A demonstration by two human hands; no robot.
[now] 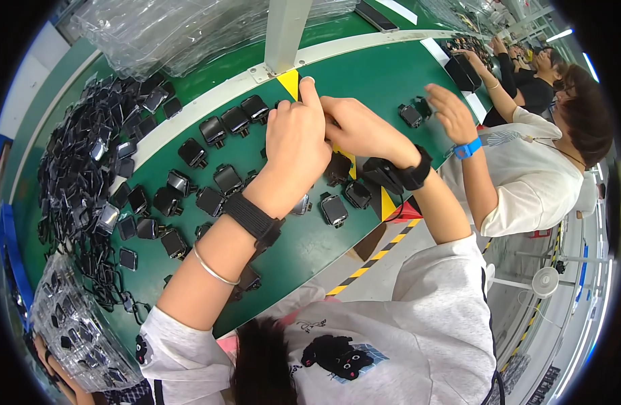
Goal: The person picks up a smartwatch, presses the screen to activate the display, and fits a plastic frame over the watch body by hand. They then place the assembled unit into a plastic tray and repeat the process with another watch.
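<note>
In the head view, the left hand (297, 138) and the right hand (356, 128) meet over the middle of a green worktop (384, 77). Both hands are curled inward with their fingertips pressed together, pinching something small between them; the thing itself is hidden by the fingers, so what it is cannot be told. The left index finger points up toward a yellow triangle mark (290, 82) on the white strip at the far edge of the worktop. Each wrist carries a black strap, and a thin silver bangle (214, 268) sits on the left forearm.

Small black square cases (224, 121) lie scattered on the worktop under and to the left of the hands, some in a loose row, one with a shiny face (334, 209) just below the right wrist. Farther left a big heap of the same black parts (87, 155) is piled up. Clear plastic trays (182, 30) are stacked beyond the white strip, and another clear tray (74, 331) with black parts sits at the lower left.

To the right, another person's hand (451, 111) with a blue wristband (467, 148) hovers open above two more black cases (411, 113).
</note>
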